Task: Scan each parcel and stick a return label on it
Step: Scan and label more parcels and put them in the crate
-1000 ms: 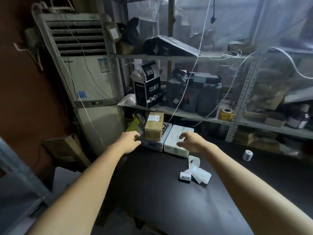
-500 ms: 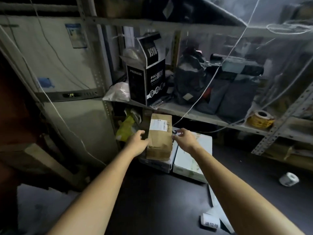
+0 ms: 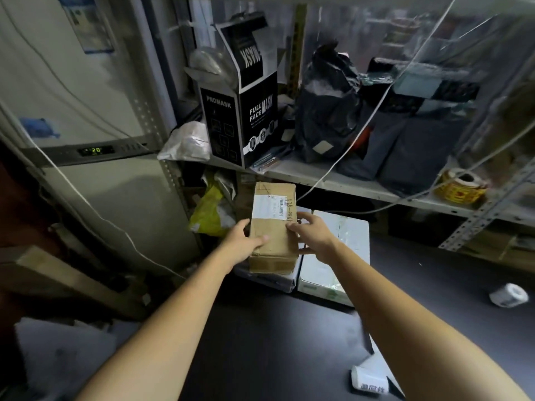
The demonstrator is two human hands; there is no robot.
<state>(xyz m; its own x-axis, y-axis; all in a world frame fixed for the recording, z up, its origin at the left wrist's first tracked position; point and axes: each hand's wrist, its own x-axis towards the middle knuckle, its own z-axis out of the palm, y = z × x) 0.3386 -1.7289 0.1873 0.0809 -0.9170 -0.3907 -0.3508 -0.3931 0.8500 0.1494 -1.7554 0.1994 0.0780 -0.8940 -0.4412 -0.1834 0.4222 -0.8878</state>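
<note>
while both hands reach across a dark table [image 3: 275, 342], a brown cardboard parcel [image 3: 272, 241] sits on top of two white boxes [image 3: 344, 241] at the table's far edge, under a metal shelf [image 3: 347, 184]. the left hand [image 3: 240, 241] grips its left side, thumb curled over the top; the right hand [image 3: 314, 235] clasps its right edge, fingers on top beside a white barcode label [image 3: 269, 208]

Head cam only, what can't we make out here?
- Head view: shipping label print on the brown parcel, too small and blurred.
- Head view: left hand fingers, hidden behind the parcel's side.
- Head view: white box under the parcel, mostly covered by it.
- Head view: label roll, its loose strip partly behind the right forearm.
</note>
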